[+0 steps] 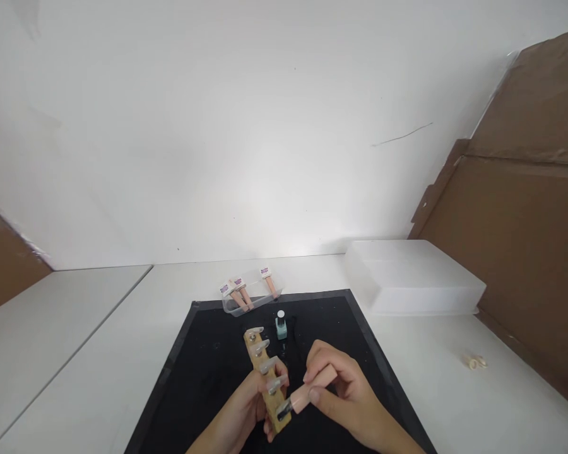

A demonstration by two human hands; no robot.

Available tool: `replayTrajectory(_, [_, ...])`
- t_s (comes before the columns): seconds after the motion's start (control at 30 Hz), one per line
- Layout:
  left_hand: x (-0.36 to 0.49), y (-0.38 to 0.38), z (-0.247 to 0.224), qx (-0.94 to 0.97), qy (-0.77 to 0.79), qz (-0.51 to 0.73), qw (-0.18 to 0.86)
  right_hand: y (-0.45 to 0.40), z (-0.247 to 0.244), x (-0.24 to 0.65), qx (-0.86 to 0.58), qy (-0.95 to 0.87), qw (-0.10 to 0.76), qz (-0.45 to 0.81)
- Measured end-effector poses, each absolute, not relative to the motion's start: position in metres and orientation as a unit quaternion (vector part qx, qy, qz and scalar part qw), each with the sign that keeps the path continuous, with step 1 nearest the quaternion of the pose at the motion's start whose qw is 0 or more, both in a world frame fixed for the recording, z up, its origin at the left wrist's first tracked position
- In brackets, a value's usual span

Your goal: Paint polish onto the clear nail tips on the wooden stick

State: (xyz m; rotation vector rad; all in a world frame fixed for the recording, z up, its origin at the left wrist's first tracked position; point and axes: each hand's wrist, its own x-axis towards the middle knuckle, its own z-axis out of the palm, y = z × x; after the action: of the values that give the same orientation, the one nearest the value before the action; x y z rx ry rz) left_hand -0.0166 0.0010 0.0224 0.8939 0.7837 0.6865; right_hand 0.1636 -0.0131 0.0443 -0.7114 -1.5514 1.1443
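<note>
My left hand [248,397] is closed around a narrow wooden bar [271,402], which slants across the black mat. Several clear false nail tips [262,346] are mounted in a row along the bar. Between the fingers and thumb of my right hand [350,394] is a pink-handled brush [301,398]. Its dark tip meets the nail tip [284,408] at the bar's near end. Beyond the hands, a small bottle of mint-green nail polish [281,329] with a white-topped dark cap stands upright on the mat.
A clear shallow tray [262,301] holds a few pink sticks [269,284] with white labelled ends, at the far edge of the black mat [326,321]. A white box [411,277] stands at right, near small beige rings [474,362]. Brown cardboard [520,208] flanks the table.
</note>
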Motion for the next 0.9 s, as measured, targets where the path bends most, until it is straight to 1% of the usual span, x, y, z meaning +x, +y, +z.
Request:
replayTrajectory(0.2, [-0.0159,-0.0004,0.0254,0.423,0.368,0.305,0.770,-0.0123,0.0406,0.1664,-0.299,-0.635,0.522,0.484])
replayTrajectory(0.5, [-0.0124,-0.0009,0.0261,0.423,0.363,0.322,0.765,-0.0130,0.0436,0.1631,-0.299,-0.633,0.514,0.495])
replayTrajectory(0.67, [-0.0136,-0.0017,0.0281,0.425,0.374,0.310,0.764,-0.0119,0.0408,0.1636,-0.321,-0.607,0.523,0.505])
replayTrajectory(0.9, [-0.0156,-0.0007,0.0240,0.430,0.353,0.310,0.771,-0.0124,0.0443,0.1617,-0.292,-0.613,0.517,0.521])
